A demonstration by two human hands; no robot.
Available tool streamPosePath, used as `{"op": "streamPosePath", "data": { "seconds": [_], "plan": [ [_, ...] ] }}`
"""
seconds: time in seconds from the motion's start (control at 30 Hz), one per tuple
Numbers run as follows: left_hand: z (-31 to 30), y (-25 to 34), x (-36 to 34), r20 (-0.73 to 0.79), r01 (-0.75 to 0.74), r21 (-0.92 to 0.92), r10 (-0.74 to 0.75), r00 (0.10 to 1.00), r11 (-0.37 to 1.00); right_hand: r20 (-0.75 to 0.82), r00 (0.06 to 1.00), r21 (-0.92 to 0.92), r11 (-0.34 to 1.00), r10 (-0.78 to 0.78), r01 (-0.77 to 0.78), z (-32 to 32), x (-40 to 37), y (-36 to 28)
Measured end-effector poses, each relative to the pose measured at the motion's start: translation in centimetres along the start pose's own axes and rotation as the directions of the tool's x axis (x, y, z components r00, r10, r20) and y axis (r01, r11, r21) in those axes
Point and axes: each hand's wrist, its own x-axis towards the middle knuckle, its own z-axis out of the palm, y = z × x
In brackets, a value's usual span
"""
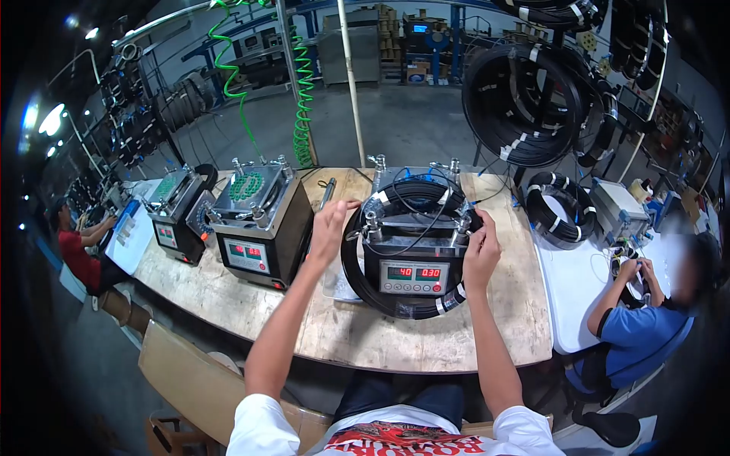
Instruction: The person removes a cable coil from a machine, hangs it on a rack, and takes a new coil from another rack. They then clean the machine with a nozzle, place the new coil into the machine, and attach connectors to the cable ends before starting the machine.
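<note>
Your partly curled left fingers [340,207] and right fingers [487,226] flank the round black cable coil [351,260], likely springy, best held at opposite sides; I cannot tell whether either grips.

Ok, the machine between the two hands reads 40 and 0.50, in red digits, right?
Not quite: the second reading is 0.30, not 0.50, as the head view shows. The machine is between the left hand and right hand, and its red digits do read 40 first.
</note>
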Motion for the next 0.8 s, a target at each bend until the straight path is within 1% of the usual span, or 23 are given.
{"op": "streamPosePath", "data": {
  "seconds": [0.07, 0.17, 0.2, 0.23, 0.27, 0.3, 0.33, 0.37, 0.47, 0.5, 0.6, 0.63, 0.67, 0.7, 0.77, 0.8],
  "plan": [
    [-1.0, -1.8, 3.2, 0.132, 0.094, -0.007, -0.092, 0.987, 0.996, -0.015, 1.000, -0.005, 1.000, -0.023, 0.023, 0.1, 0.0, 0.0],
    [1.6, -2.5, 8.4, 0.017, 0.103, -0.099, -0.102, 0.995, 0.990, -0.010, 0.999, -0.029, 0.999, -0.032, 0.032, 0.1, 0.0, 0.3],
    [2.5, -3.3, 10.3, 0.013, 0.276, -0.201, -0.279, 0.960, 0.940, -0.004, 0.999, -0.033, 0.999, -0.038, 0.038, 0.0, 0.0, 0.2],
    [3.5, -4.5, 12.2, 0.030, 0.432, -0.302, -0.444, 0.895, 0.850, 0.013, 1.000, -0.030, 0.999, -0.024, 0.025, -0.1, 0.1, 0.0],
    [4.1, -6.0, 13.6, 0.067, 0.565, -0.397, -0.591, 0.804, 0.723, 0.014, 0.999, -0.023, 0.999, -0.030, 0.031, -0.1, 0.0, 0.1],
    [4.1, -6.5, 14.5, 0.251, 0.586, -0.476, -0.538, 0.805, 0.656, 0.014, 0.999, -0.014, 0.999, -0.037, 0.037, -0.1, 0.0, 0.3],
    [4.0, -7.1, 15.1, 0.420, 0.616, -0.537, -0.450, 0.788, 0.577, 0.014, 0.999, -0.005, 0.999, -0.043, 0.043, 0.0, 0.0, 0.5],
    [4.5, -7.9, 14.8, 0.375, 0.612, -0.550, -0.486, 0.789, 0.569, -0.005, 0.999, 0.033, 0.999, -0.042, 0.042, 0.2, -0.1, 0.5],
    [5.4, -10.3, 15.5, 0.247, 0.633, -0.509, -0.606, 0.756, 0.583, -0.001, 1.000, 0.033, 0.999, -0.028, 0.028, 0.3, -0.1, 0.7],
    [5.8, -9.1, 15.5, 0.177, 0.629, -0.534, -0.653, 0.737, 0.565, -0.010, 0.999, 0.031, 0.998, -0.053, 0.053, 0.4, -0.1, 0.8],
    [6.9, -8.8, 16.5, 0.084, 0.680, -0.436, -0.726, 0.683, 0.589, -0.011, 0.997, 0.043, 0.996, -0.075, 0.075, 0.4, -0.1, 0.5],
    [7.3, -8.6, 16.4, 0.096, 0.661, -0.459, -0.707, 0.701, 0.594, -0.005, 0.997, 0.035, 0.996, -0.078, 0.078, 0.4, -0.1, 0.7],
    [7.3, -10.0, 16.5, 0.187, 0.645, -0.536, -0.669, 0.720, 0.544, -0.002, 0.996, 0.025, 0.996, -0.084, 0.084, 0.5, -0.1, 1.2],
    [6.7, -9.7, 16.2, 0.273, 0.630, -0.606, -0.617, 0.738, 0.485, 0.000, 0.997, 0.021, 0.997, -0.081, 0.081, 0.4, -0.1, 1.2],
    [7.0, -8.9, 15.5, 0.337, 0.530, -0.805, -0.529, 0.779, 0.268, 0.004, 0.998, 0.020, 0.998, -0.061, 0.061, 0.2, 0.0, 0.8],
    [6.6, -7.4, 14.5, 0.335, 0.502, -0.824, -0.490, 0.805, 0.262, 0.008, 0.999, 0.026, 0.999, -0.045, 0.044, 0.2, -0.1, 0.5]
  ]
}}
